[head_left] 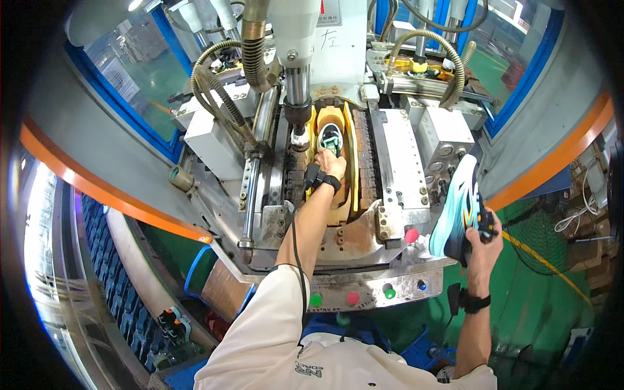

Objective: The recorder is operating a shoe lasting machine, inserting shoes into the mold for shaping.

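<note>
1. At the centre of the frame the left hand (330, 162) is closed on the near end of a black-and-white sneaker (332, 133), its fingers gathered at the shoe opening; the exact placing of each fingertip is hidden

2. That sneaker lies between the yellow side pads (353, 156) of a sole-pressing machine (406, 166), just above the middle of the frame, its far end toward the top edge

3. At the right of the frame the right hand (484, 250) is clamped around a second sneaker (454, 211), which has a pale blue and white sole and a dark upper; the shoe is held on end, off the machine, with its sole turned toward the left of the frame

4. Each wrist wears a black strap, and a thin black cable (296, 244) runs along the left forearm

5. A metal press cylinder (298, 84) hangs at upper centre, just left of the padded bay, with ribbed hoses (254, 45) beside it

6. Along the front panel (370, 283), at lower centre, sit green, red and blue push buttons (353, 298)

7. At the lower left another shoe (174, 325) rests near a dark ridged conveyor belt (110, 273)
</note>
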Demonstrator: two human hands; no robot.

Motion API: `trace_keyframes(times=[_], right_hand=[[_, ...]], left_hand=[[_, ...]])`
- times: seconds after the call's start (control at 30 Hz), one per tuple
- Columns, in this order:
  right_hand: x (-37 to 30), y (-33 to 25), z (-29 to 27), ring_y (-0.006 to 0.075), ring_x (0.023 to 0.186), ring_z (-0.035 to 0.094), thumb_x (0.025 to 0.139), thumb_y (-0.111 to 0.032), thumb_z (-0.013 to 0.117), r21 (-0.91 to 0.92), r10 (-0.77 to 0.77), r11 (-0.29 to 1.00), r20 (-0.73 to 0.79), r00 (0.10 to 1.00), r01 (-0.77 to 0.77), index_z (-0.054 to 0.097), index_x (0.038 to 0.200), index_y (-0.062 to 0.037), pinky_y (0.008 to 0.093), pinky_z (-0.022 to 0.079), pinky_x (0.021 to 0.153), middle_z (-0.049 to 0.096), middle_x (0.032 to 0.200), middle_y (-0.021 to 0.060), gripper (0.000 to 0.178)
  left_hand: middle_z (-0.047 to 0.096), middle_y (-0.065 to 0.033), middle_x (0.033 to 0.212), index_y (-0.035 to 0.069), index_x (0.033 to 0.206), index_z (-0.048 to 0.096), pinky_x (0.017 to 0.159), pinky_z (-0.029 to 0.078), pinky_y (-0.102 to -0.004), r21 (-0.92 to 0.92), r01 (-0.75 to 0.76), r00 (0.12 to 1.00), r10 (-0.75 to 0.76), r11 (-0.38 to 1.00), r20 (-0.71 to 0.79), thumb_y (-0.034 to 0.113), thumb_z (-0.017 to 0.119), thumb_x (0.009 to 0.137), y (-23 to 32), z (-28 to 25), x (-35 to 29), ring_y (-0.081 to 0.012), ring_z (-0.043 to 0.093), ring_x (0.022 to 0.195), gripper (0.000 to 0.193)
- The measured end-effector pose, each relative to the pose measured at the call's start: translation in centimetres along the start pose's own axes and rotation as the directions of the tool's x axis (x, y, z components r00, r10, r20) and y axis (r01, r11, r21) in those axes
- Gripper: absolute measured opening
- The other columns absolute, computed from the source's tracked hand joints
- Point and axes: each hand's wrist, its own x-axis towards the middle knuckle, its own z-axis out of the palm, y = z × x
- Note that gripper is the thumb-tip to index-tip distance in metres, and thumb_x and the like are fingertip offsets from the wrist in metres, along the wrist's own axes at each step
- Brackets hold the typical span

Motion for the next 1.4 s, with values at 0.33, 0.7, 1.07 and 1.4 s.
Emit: trace_keyframes(times=[0.33, 0.7, 1.07, 1.4], right_hand=[[12.7, -3.7, 21.6, 0.0291, 0.088, 0.068, 0.066, -0.03, 0.077, -0.601, 0.139, 0.774, 0.47, 0.872, 0.2, 0.063, 0.107, 0.0065, 0.0377, 0.053, 0.074, 0.069, 0.098, 0.0224, 0.056], [4.4, 12.0, 41.1, 0.0396, 0.094, 0.069, 0.082, -0.021, 0.064, -0.778, -0.007, 0.478, 0.46, 0.888, 0.407, 0.045, 0.116, 0.0011, 0.0468, 0.056, 0.081, 0.068, 0.098, 0.0274, 0.044], [-19.1, 2.8, 25.7, 0.0364, 0.102, 0.062, 0.084, -0.004, 0.063, 0.1, -0.356, 0.742, 0.897, 0.263, 0.663, 0.062, 0.111, -0.0019, 0.042, 0.049, 0.09, 0.066, 0.106, 0.0169, 0.027], [-29.8, 21.8, 23.6, 0.0366, 0.093, 0.056, 0.086, -0.009, 0.056, 0.278, -0.299, 0.669, 0.95, -0.093, 0.689, 0.058, 0.09, -0.0038, 0.0451, 0.045, 0.081, 0.057, 0.092, 0.0163, 0.007]], left_hand=[[0.07, -0.0095, 0.099, -0.004, 0.109, 0.063, 0.077, 0.056, -0.0317, -0.731, 0.59, 0.758, 0.078, 0.343, 0.648, 0.012, 0.07, 0.087, -6.4, -22.9, -14.1, -0.019, 0.069, 0.086, 0.028], [0.067, -0.008, 0.105, -0.006, 0.121, 0.058, 0.081, 0.052, -0.0265, -0.854, 0.353, 0.889, -0.421, 0.382, 0.179, 0.012, 0.068, 0.084, -17.0, -43.7, -35.8, -0.0156, 0.066, 0.09, 0.043], [0.067, -0.011, 0.104, -0.006, 0.115, 0.06, 0.08, 0.055, -0.0312, -0.962, 0.24, 0.621, -0.782, 0.131, 0.048, 0.011, 0.068, 0.088, -22.5, -41.0, -47.4, -0.0192, 0.067, 0.089, 0.033], [0.069, -0.0134, 0.099, -0.011, 0.11, 0.06, 0.078, 0.056, -0.0275, -0.995, 0.101, 0.447, -0.892, -0.016, 0.06, 0.007, 0.07, 0.086, -23.1, -37.4, -60.7, -0.0185, 0.069, 0.085, 0.032]])
